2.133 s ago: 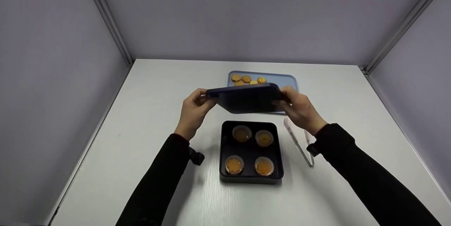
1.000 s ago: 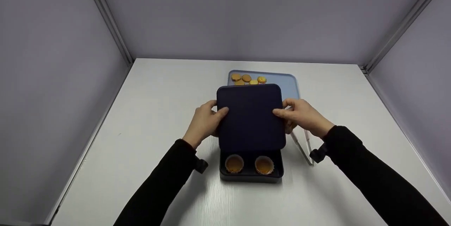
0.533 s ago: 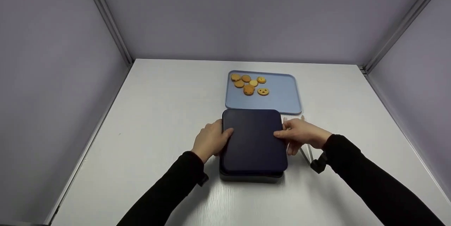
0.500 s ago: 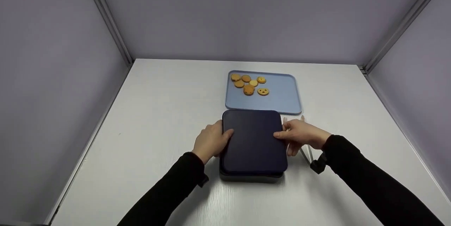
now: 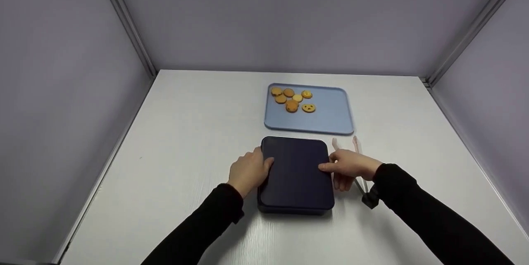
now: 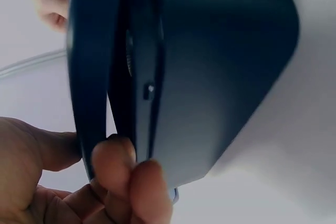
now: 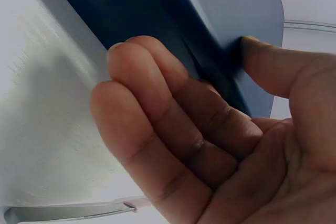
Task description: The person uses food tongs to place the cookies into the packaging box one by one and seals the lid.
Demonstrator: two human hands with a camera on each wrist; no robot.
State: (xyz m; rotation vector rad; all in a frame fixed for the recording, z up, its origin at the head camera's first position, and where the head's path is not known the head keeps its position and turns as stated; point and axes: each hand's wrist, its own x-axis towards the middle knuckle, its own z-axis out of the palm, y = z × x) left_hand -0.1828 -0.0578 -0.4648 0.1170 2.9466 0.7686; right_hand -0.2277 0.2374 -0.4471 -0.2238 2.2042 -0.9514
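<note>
A dark navy lid [image 5: 295, 172] lies over a dark rectangular box [image 6: 220, 61]. The left wrist view shows a narrow gap between lid and box wall on that side. At the lid's left edge my left hand [image 5: 249, 170] has its thumb on top and fingers curled below. My right hand [image 5: 350, 165] pinches the right edge, thumb on the lid's top; its other fingers bend alongside the box in the right wrist view. The box's contents are hidden under the lid. Pink-tipped tongs [image 5: 356, 144] lie right of the box, partly behind my right hand.
Behind the box is a light blue tray [image 5: 330, 114], with several cookies [image 5: 291, 106] grouped toward its left. All of it stands on a white table [image 5: 186, 132] enclosed by grey panels [image 5: 264, 17] at the back and sides.
Both hands tilted the lid and brought it down toward the person, over the box. The cups of orange pieces inside have gone from sight, and the lid now lines up with the box.
</note>
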